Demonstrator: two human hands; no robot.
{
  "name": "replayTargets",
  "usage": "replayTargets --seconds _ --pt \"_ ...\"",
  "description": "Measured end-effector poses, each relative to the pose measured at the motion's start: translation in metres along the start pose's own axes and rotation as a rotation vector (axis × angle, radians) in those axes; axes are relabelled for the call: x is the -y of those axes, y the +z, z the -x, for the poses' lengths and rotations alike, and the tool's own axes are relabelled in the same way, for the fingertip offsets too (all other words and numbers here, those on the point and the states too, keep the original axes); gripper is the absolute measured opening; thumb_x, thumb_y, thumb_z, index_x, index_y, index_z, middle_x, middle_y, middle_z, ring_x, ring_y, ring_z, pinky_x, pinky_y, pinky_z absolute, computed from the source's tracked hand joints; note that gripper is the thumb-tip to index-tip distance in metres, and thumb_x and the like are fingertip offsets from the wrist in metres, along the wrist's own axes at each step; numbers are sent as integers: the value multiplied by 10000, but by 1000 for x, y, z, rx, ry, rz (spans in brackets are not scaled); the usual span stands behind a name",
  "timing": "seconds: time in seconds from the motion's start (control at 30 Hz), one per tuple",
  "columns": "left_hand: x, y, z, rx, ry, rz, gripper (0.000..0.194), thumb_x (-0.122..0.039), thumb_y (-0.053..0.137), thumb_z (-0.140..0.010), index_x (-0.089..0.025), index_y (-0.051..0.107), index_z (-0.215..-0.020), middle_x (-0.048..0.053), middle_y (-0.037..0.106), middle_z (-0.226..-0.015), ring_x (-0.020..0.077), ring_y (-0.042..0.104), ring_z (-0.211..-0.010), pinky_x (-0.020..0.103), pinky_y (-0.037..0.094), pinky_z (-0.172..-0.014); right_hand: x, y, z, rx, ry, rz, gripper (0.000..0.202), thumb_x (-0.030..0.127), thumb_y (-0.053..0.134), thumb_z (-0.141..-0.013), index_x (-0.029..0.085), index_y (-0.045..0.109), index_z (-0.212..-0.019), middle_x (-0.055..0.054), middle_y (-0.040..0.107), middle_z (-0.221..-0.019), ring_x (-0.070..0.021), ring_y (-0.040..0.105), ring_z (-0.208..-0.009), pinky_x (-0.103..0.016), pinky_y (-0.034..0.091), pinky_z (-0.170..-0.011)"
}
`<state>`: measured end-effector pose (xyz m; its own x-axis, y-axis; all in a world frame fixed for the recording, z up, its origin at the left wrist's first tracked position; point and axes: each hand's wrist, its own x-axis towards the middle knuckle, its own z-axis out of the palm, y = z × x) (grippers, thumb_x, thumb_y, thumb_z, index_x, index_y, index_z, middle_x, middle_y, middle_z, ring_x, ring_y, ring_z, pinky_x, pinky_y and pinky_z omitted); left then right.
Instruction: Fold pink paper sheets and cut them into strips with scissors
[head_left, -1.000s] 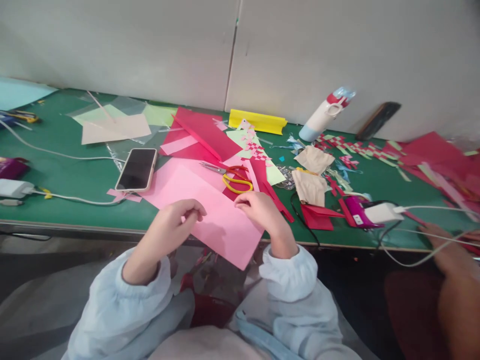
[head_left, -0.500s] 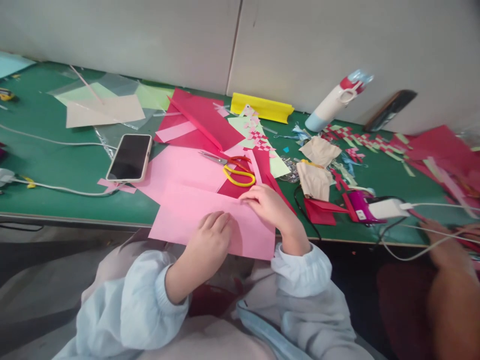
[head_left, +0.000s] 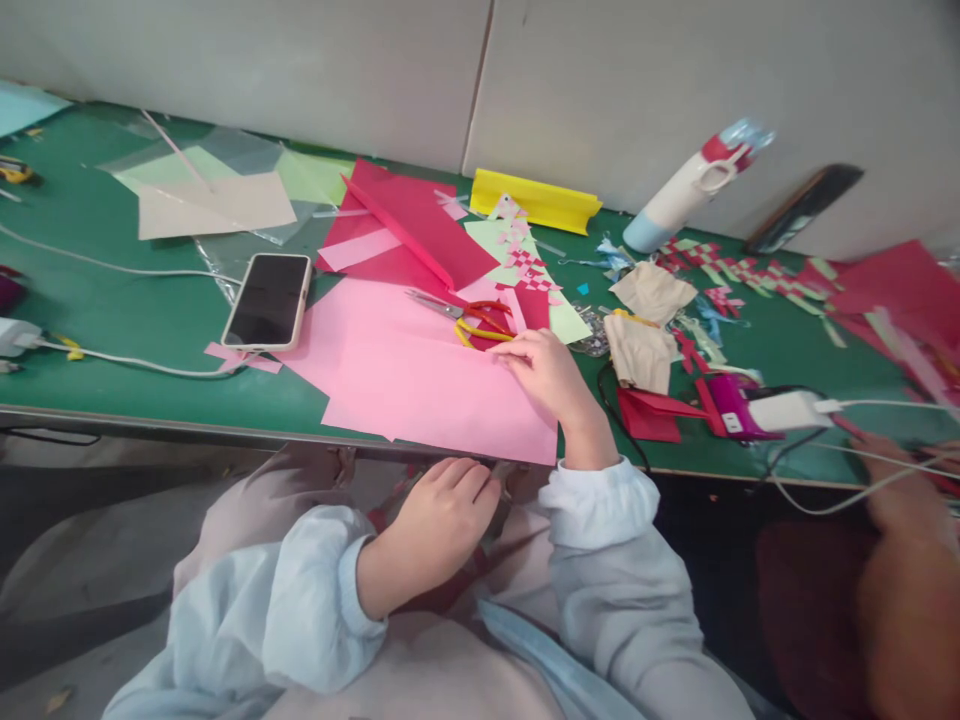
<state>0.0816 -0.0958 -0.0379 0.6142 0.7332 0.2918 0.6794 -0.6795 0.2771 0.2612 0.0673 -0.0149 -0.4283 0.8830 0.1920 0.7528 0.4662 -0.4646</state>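
A sheet of pink paper (head_left: pixel 442 400) lies at the front of the green table, partly over other pink sheets (head_left: pixel 322 330). My right hand (head_left: pixel 544 375) is at its upper right edge, with thumb and fingers pinched on the paper beside the scissors. Below the table edge, above my lap, my left hand (head_left: pixel 442 515) has its fingers together and curled downward; nothing shows in them. The scissors (head_left: pixel 457 312), with red and yellow handles, lie on the paper just beyond my right fingers, blades toward the left.
A phone (head_left: pixel 268 302) lies left, red paper (head_left: pixel 405 220) behind. Woven paper strips (head_left: pixel 525 260), cloth pieces (head_left: pixel 641 345), a bottle (head_left: pixel 690 190) and a purple power block (head_left: pixel 739 408) with white cables stand or lie rightward. Another person's arm (head_left: pixel 911 540) is at far right.
The pink sheet has shifted forward onto the table, with my right hand moving forward at its edge. My left hand has come off the paper and back toward my lap.
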Motion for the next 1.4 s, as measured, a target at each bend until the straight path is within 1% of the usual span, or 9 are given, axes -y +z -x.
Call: replayTargets --seconds 0.23,0.37,0.5,0.63,0.73,0.83,0.97,1.17,1.4 --pt "-5 9 12 -107 4 32 328 -59 473 -857 -64 612 -1154 123 693 -1136 240 634 -1086 374 537 -966 -2 6 -6 -40 -32 13 253 189 547 -900 232 751 -1042 -55 671 -885 -201 542 -863 -328 431 -851" --pt "-3 9 14 -159 -9 30 329 -73 468 -866 -63 612 -1161 132 688 -1167 250 604 -1164 390 520 -1005 -3 6 -6 -82 -47 22 293 163 579 -870 182 712 -1130 -81 662 -997 -215 550 -963 -337 432 -910" --pt "5 5 11 -199 -74 -12 366 -87 458 -872 -81 583 -1215 134 662 -1229 252 577 -1207 429 477 -1050 -1 -10 5 -111 -21 44 349 145 571 -867 184 664 -1201 -88 630 -1083 -220 555 -1059 -345 419 -977" --pt "12 2 8 -208 -107 -44 404 -95 475 -870 -94 551 -1267 120 656 -1247 248 569 -1216 442 440 -1069 9 -38 32 -29 44 65 326 132 538 -882 188 670 -1176 -88 649 -1073 -228 589 -1022 -357 453 -920" --pt "15 1 9 -217 -92 -45 350 -93 488 -866 -104 595 -1200 110 686 -1183 239 613 -1134 429 460 -1027 23 -48 58 25 108 80 262 137 533 -896 175 699 -1095 -81 673 -1038 -226 610 -974 -349 470 -877" --pt "13 -1 12 -182 -69 -21 212 -71 493 -840 -152 674 -917 56 730 -901 190 671 -818 362 538 -805 40 -38 80 91 85 82 170 157 587 -882 164 715 -993 -75 681 -1007 -218 614 -954 -340 477 -871" --pt "9 -4 15 -89 -76 -48 234 -46 490 -775 -185 586 -614 5 594 -587 168 571 -541 327 472 -538 63 -6 94 145 3 76 200 209 656 -852 175 679 -1047 -80 652 -1023 -232 579 -1000 -370 470 -913" --pt "12 -8 21 -88 -104 -50 204 -53 479 -750 -180 587 -631 6 586 -588 163 571 -547 308 457 -546 87 25 78 134 -101 111 278 270 653 -860 168 634 -1118 -104 615 -1151 -258 535 -1076 -411 460 -935" --pt "23 -20 33 -124 -204 -16 239 -25 465 -751 -182 609 -642 6 614 -612 163 581 -559 301 456 -546 86 37 66 131 -147 126 264 275 659 -855 150 641 -1087 -99 633 -1128 -256 542 -1060 -417 455 -938"
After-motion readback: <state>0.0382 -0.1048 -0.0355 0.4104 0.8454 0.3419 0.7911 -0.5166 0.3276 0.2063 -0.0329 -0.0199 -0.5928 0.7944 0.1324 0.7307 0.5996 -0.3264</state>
